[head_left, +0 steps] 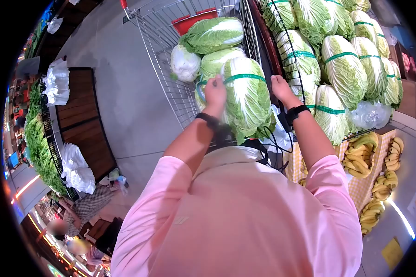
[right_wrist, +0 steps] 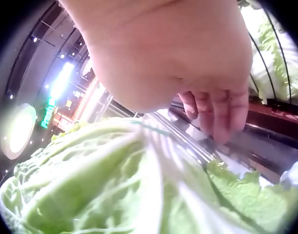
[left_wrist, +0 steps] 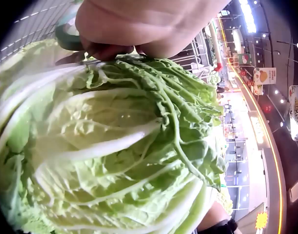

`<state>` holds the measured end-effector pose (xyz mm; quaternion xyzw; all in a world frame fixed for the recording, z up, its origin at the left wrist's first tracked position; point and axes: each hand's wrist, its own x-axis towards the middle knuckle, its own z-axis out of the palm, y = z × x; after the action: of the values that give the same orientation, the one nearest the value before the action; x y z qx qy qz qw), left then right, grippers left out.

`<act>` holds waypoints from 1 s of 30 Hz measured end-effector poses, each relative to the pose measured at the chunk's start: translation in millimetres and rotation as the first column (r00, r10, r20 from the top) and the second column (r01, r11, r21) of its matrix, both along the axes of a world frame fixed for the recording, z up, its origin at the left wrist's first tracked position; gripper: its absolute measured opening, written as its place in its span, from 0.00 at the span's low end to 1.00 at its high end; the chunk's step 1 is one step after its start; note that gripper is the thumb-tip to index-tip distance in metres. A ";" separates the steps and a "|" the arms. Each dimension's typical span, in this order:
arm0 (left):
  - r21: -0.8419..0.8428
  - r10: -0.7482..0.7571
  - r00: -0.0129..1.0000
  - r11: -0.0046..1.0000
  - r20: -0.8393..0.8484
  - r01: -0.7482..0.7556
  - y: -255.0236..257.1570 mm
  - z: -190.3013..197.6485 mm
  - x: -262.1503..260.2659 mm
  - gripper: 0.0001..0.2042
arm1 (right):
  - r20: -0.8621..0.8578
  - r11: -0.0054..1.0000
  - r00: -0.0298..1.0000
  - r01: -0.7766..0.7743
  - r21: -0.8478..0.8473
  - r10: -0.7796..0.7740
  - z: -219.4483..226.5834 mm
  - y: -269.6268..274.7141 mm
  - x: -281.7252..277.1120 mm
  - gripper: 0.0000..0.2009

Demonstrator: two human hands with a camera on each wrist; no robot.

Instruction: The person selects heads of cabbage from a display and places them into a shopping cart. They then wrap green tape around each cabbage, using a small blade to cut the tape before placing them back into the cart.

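A large napa cabbage (head_left: 247,99) with a green band (head_left: 245,76) round it lies at the near end of the shopping cart (head_left: 159,64). My left hand (head_left: 215,94) is at its left side, fingers curled at the band's end; in the left wrist view the fingers are partly hidden behind the palm above the leaves (left_wrist: 105,146). My right hand (head_left: 284,91) is just off the cabbage's right side, by the cart's edge. In the right wrist view its fingers (right_wrist: 219,114) hang loosely bent with nothing in them. More cabbages (head_left: 212,34) lie farther inside the cart.
To the right, banded napa cabbages (head_left: 344,64) are piled behind a black wire rack (head_left: 293,60). Bananas (head_left: 360,154) lie on a checked cloth below. Plastic bags (head_left: 58,83) hang by a leafy-greens stand at left. Black cables (head_left: 279,143) dangle near my waist.
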<state>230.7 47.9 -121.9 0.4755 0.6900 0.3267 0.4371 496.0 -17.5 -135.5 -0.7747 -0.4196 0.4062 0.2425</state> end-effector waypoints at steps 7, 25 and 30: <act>-0.062 0.040 0.999 0.997 0.008 -0.040 4.6 -20.5 -4.6 0.21 | -0.676 0.951 0.700 0.013 -0.310 -0.230 25.0 0.6 -27.2 0.37; -0.141 0.061 0.914 0.990 0.402 -0.004 -17.6 -84.7 -60.5 0.20 | -0.556 0.994 0.831 0.048 0.099 0.015 89.7 7.0 -117.2 0.38; -0.091 0.008 0.942 0.996 0.336 0.024 -17.9 -104.1 -58.3 0.17 | -0.554 0.961 0.787 0.196 -0.194 -0.272 85.9 14.9 -113.4 0.41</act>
<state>172.4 30.0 -226.0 0.3945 0.6182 0.3684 0.5714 382.6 -2.5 -49.6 -0.6754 -0.2007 0.6134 0.3567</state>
